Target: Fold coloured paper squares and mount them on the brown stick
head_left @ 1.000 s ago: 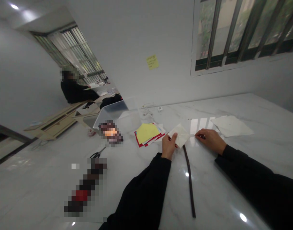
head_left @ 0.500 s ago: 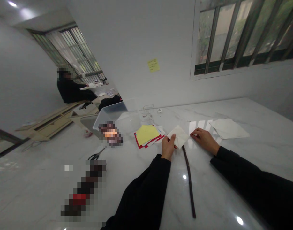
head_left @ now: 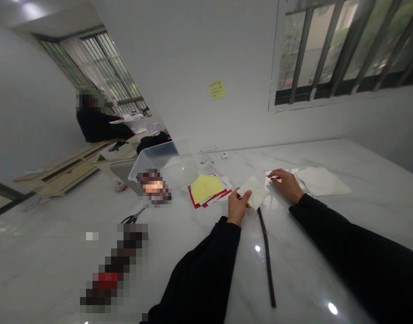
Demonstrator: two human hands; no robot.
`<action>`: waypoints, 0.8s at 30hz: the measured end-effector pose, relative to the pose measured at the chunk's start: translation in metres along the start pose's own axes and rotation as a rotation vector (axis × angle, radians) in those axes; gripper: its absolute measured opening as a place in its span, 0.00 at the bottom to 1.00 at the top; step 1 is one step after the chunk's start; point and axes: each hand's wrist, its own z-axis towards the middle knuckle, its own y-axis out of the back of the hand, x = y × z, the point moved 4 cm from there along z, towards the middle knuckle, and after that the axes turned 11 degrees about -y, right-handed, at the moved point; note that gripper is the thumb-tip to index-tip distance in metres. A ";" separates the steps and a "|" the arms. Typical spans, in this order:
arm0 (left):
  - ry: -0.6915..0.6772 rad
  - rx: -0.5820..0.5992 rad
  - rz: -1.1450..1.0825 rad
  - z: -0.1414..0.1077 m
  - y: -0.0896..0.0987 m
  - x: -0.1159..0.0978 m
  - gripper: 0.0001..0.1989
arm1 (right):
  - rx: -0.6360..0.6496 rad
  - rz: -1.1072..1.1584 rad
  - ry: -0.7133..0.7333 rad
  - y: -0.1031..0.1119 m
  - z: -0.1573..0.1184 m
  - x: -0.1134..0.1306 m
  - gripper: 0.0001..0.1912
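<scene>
My left hand [head_left: 238, 207] grips a small folded piece of white paper [head_left: 255, 191] by its left side, thumb on top. A thin dark brown stick [head_left: 267, 256] lies on the marble-patterned table, its far end reaching the paper's lower corner. To the paper's right, my right hand [head_left: 289, 185] hovers low over the table. Its fingers are loosely bent with a gap to the thumb, and nothing shows between them. Beyond it lie white sheets [head_left: 324, 181]. Left of my left hand is a stack of coloured paper, with a yellow sheet [head_left: 206, 188] above red ones.
Scissors [head_left: 132, 218] lie to the left, beside a blurred-out long item [head_left: 115, 267]. A clear plastic bin [head_left: 142, 162] stands behind a pixelated object [head_left: 154, 186]. Thin cable [head_left: 206, 155] lies by the wall. A person in dark clothing [head_left: 98, 121] sits far left.
My right hand has moved slightly away from me and up, and its fingers have parted a little. My left hand holds the paper in nearly the same place. The view has shifted slightly.
</scene>
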 end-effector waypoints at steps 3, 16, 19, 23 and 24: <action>-0.042 0.020 0.019 0.003 0.003 -0.002 0.16 | -0.036 0.031 0.030 0.009 -0.017 0.002 0.10; -0.112 0.216 -0.001 -0.011 -0.019 -0.017 0.17 | 0.124 0.478 -0.197 0.013 -0.075 0.050 0.32; -0.108 0.258 0.016 -0.015 -0.024 -0.017 0.14 | 0.061 0.461 -0.206 0.017 -0.075 0.053 0.32; -0.139 0.299 0.074 -0.022 -0.028 -0.014 0.13 | -0.009 0.432 -0.263 0.023 -0.077 0.053 0.28; -0.157 0.305 0.094 -0.024 -0.029 -0.014 0.13 | -0.020 0.428 -0.283 0.024 -0.077 0.052 0.25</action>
